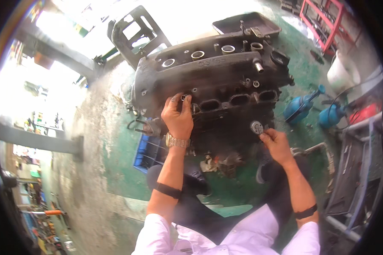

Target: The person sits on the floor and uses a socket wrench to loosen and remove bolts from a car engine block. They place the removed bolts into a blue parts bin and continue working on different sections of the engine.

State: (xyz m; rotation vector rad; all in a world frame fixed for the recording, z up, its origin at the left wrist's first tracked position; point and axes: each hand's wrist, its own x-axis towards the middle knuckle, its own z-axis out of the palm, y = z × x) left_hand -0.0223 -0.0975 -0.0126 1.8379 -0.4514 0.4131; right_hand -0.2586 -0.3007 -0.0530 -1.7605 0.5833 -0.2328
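Note:
A dark, greasy engine (170, 80) with a long valve cover stands in front of me. My left hand (178, 117), with a metal watch on its wrist, is closed at the cover's near edge. Its thumb and fingertips pinch a small, round metal socket (184, 97). To the right, my right hand (277, 145) is closed around a ratchet wrench (256, 127). The ratchet's round, shiny head points up and left, in front of the engine's near side. Most of its handle is hidden in my fingers. Several oval ports (240, 100) open along the engine's near side.
A blue divided bin (147, 152) lies left of my legs. Blue spray bottles (304, 105) and a grey metal cart (349, 178) stand to the right. Behind the engine are a dark tray (259, 21) and a black stool (136, 32). A red rack (327, 21) is far right.

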